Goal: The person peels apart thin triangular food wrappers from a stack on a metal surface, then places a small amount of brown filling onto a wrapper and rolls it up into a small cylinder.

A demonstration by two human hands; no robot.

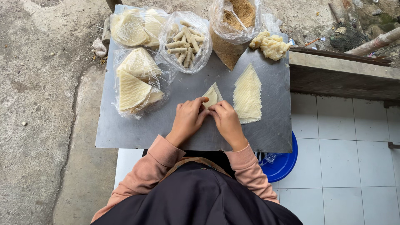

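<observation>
Both hands, left [187,118] and right [227,121], pinch one pale triangular wrapper [212,96] at mid-counter [125,133]. One wrapper stack [247,95] lies beside it; four plastic bags [137,79] behind.

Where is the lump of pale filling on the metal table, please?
In the head view, the pale filling sits at the table's far right corner, beside the bag of crumbs.

Four clear plastic bags are seen on the metal table [125,133]: two wrapper bags [135,85] [135,27] (left), a roll bag [185,41], a crumb bag [233,31].
</observation>
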